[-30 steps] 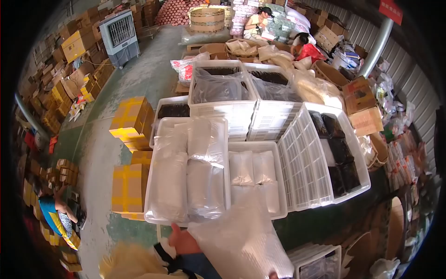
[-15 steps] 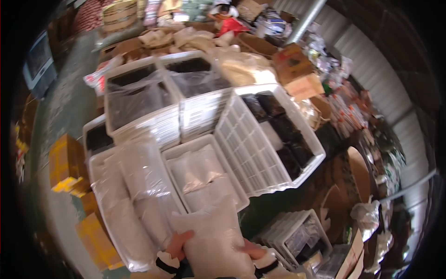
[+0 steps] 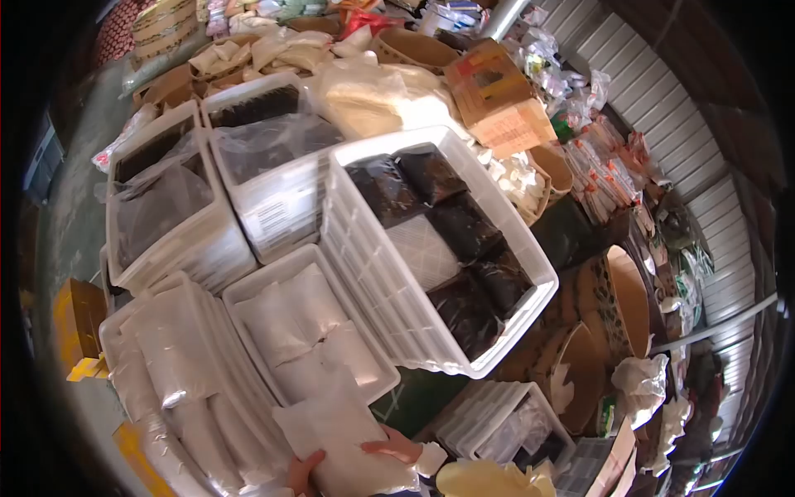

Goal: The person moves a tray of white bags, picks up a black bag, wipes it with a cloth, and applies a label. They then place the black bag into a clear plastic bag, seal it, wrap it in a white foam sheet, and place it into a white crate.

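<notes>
a: what are the hands doing?
b: both grasp 1 white padded bag [image 3: 344, 431] at the bottom edge of the view. the left hand [image 3: 300, 474] curls round its lower left corner. the right hand [image 3: 396, 448] grips its right edge, fingers laid across the top.
a: and where is that bag?
b: held just off the near corner of a shallow white crate [image 3: 267, 267], which carries more white bags [image 3: 290, 319] lying flat.
a: what's around it?
b: long clear packets [image 3: 166, 356] lie in a row just beside the shallow crate's left edge. on its right edge leans a big white crate [image 3: 373, 290], tilted, holding dark packets [image 3: 464, 228] and 1 pale one [image 3: 422, 253]. behind stand 2 film-lined crates [image 3: 195, 248]. a small clear crate [image 3: 497, 414] sits near the right hand.
</notes>
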Available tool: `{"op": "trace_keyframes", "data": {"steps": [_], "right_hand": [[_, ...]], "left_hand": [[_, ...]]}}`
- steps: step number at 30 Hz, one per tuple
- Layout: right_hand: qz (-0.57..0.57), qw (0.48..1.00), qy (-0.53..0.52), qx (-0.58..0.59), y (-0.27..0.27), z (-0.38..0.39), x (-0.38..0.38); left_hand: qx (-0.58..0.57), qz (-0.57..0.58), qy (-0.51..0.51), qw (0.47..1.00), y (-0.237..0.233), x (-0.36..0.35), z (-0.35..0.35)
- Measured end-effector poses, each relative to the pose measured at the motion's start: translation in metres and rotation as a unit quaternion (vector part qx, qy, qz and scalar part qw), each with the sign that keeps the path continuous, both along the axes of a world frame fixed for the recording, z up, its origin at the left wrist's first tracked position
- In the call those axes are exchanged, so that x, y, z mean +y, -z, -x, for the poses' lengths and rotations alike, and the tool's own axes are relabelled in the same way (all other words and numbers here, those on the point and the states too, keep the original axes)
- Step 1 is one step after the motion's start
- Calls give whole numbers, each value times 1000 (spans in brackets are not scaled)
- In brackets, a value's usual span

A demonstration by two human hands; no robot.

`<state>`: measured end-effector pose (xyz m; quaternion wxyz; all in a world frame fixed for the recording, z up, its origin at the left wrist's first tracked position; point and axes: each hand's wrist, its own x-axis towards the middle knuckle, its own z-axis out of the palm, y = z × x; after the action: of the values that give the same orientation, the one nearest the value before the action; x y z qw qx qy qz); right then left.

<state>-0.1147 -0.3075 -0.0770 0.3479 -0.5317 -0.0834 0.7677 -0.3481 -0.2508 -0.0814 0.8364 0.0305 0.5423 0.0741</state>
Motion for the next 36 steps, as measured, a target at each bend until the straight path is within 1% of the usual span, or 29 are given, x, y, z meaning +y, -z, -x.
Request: {"op": "trace_keyframes", "data": {"steps": [1,2,3,4,6,7,8,9,10,11,12,13,14,16,18,19,22,23,24,25,26,29,30,33,34,36], "right_hand": [[-27,1000,15,-4,-11,-10,3],[-55,998,30,-9,-27,-18,8],[-85,995,45,-16,-43,-29,16],[-113,993,-4,-22,-60,-44,21],[-168,979,-107,-36,-97,-92,31],[-215,970,-108,20,-115,-123,46],[-260,956,-109,76,-133,-154,62],[-310,938,-65,-141,-134,-182,75],[-357,843,-101,-388,-141,-214,101],[-322,821,-78,-465,-139,-241,115],[-253,746,-137,-601,-122,-273,124],[-173,649,-190,-716,-102,-295,126],[-112,670,-223,-699,-93,-300,122],[4,697,-285,-657,-85,-311,119],[-22,662,-310,-682,-52,-314,110],[-42,644,-317,-695,-48,-310,113],[-261,556,-327,-718,-42,-305,131],[-361,488,-290,-740,-28,-306,143],[-330,487,-373,-718,-16,-310,156],[-300,478,-451,-692,-18,-307,173],[-258,506,-478,-670,-17,-302,183],[-261,534,-504,-626,-30,-297,193],[-293,546,-481,-620,-22,-302,194],[-356,530,-470,-609,-3,-313,196],[-351,530,-498,-590,-7,-313,202],[-369,531,-520,-558,-11,-315,206]], "left_hand": [[4,-6,-22,1000,-18,5,-17],[7,-14,-44,999,-48,16,-37],[8,-24,-66,998,-66,23,-53],[-70,-38,-109,991,-56,23,-61],[-226,-64,-199,951,-22,23,-75],[-264,-97,-216,935,-12,27,-84],[-277,-131,-221,926,-9,36,-98],[-278,-164,-221,920,-7,43,-109],[-277,-185,-224,916,-8,49,-118],[-276,-204,-224,912,-10,53,-122],[-275,-219,-226,908,-11,57,-126],[-274,-234,-227,905,-12,60,-125],[-274,-246,-226,902,-14,63,-125],[-276,-268,-227,895,-18,72,-128],[-273,-283,-233,889,-21,75,-129],[-270,-295,-234,886,-23,77,-131],[-257,-319,-242,880,-34,79,-138],[-249,-325,-249,878,-38,77,-143],[-242,-336,-256,873,-41,75,-147],[-234,-347,-264,869,-43,75,-151],[-226,-358,-272,864,-44,74,-157],[-200,-390,-301,847,-45,69,-182],[-186,-403,-317,838,-46,66,-193],[-149,-433,-365,811,-54,51,-227],[-137,-444,-380,799,-57,47,-239],[-118,-458,-409,780,-63,37,-261]]}}
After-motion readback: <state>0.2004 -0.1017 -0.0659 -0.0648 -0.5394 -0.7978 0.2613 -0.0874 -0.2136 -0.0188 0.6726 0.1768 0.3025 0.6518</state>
